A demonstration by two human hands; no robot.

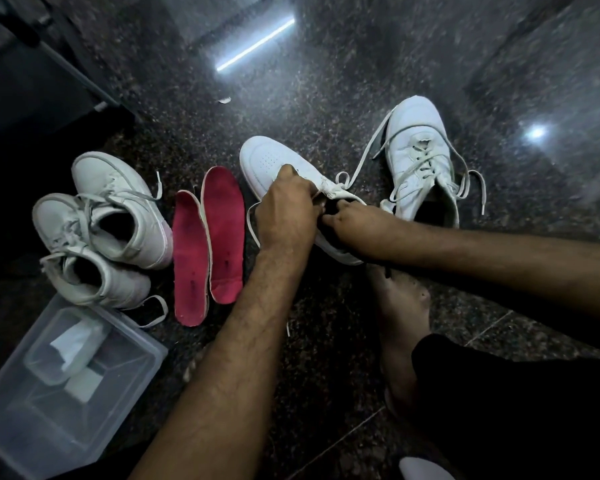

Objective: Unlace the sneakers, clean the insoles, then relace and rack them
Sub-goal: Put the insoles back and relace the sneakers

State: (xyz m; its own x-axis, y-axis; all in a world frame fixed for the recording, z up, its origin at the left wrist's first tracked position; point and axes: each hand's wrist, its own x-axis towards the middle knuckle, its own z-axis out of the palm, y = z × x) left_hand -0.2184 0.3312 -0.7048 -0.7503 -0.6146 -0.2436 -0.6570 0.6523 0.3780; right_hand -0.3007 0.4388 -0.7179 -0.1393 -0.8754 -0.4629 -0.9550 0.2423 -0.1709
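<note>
A white sneaker (267,157) lies on the dark floor in the middle, toe pointing away. My left hand (286,206) grips its tongue and lace area from above. My right hand (352,220) reaches into the shoe's opening, fingers curled at the collar. A white lace (252,220) loops out beside my left hand. A second white sneaker (420,150) stands to the right, laced loosely with ends trailing. Two red insoles (222,230) lie side by side left of the held shoe. Another pair of white sneakers (118,209) sits further left.
A clear plastic box (49,393) with a smaller container and white cloth inside stands at the lower left. My bare foot (400,317) and dark trouser leg lie under my right arm. A dark furniture piece (32,81) fills the upper left.
</note>
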